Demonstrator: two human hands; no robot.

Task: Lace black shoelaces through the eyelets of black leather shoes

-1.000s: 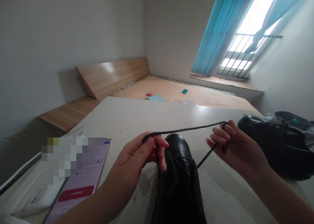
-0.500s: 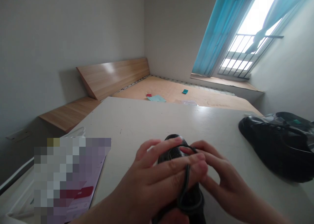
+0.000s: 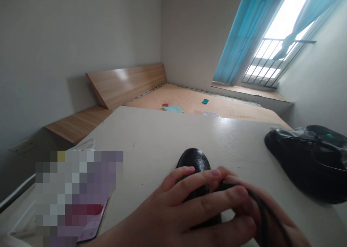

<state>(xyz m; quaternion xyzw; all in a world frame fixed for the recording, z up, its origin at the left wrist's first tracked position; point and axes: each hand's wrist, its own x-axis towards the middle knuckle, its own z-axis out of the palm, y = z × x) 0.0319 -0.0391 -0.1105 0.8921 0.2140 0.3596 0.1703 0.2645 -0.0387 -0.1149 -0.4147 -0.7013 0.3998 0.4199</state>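
I've got my left hand (image 3: pixel 195 207) with its grip pressed over the black leather shoe (image 3: pixel 193 164), apparently steadying it on the table (image 3: pixel 151 142), while my right hand (image 3: pixel 260 211) pinches the black lace (image 3: pixel 261 218) beside it

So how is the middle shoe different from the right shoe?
The middle shoe has the left hand over it, while nothing touches the right shoe. Only the middle shoe's toe shows, but most of the right shoe shows. The middle shoe's toe points away, and the right shoe's toe points left. Both are black and shiny.
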